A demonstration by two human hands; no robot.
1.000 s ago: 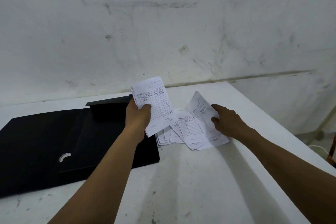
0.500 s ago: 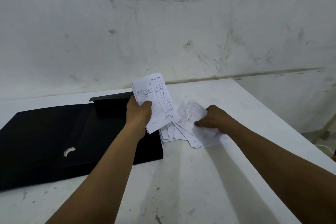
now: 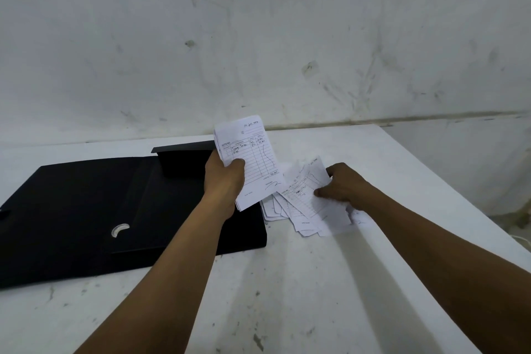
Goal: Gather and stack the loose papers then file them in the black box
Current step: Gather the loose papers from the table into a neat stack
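My left hand [image 3: 222, 178] grips a small stack of white receipt papers [image 3: 251, 158], held upright above the right edge of the black box [image 3: 86, 210]. The box lies flat and opened out on the white table, a small flap raised at its back. To the right of it, several loose papers [image 3: 304, 207] lie fanned out on the table. My right hand [image 3: 343, 185] pinches the top sheet of that pile and lifts its far edge off the rest.
The white table [image 3: 301, 282] ends at a right edge close to my right forearm and meets a stained white wall [image 3: 258, 52] at the back. A silver half-ring [image 3: 119, 230] sits on the box's flat panel.
My right hand slid left over the loose pile, pressed down on it, and now has the top sheet lifted. My left hand kept its stack almost still.
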